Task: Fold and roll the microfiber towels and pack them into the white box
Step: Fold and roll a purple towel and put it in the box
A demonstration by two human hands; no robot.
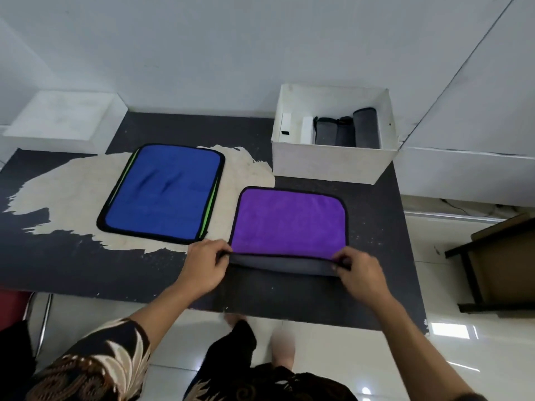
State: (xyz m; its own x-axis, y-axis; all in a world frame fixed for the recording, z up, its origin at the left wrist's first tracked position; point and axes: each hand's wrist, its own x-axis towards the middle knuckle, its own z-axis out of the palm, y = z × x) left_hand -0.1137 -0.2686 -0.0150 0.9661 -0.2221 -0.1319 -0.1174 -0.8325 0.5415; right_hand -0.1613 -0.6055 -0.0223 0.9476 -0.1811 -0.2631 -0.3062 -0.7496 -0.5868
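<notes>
The purple towel [289, 221] lies flat on the dark desk [86, 270], close to the near edge and right of the middle. Its near border is turned up and over into a narrow grey roll [282, 263]. The left hand [207, 263] pinches the left end of that roll, with fingers and thumb curled round it. The right hand [360, 270] pinches the right end in the same way. Just left of the purple towel a blue towel [165, 192] lies spread flat on a worn pale patch [72, 192] of the desk, with a green edge [207, 212] showing beneath its sides. The white box [327, 166] stands at the far right corner, just beyond the purple towel, and holds three rolled grey towels [346, 130] side by side. A shallow white tray [63, 120] sits at the far left corner.
</notes>
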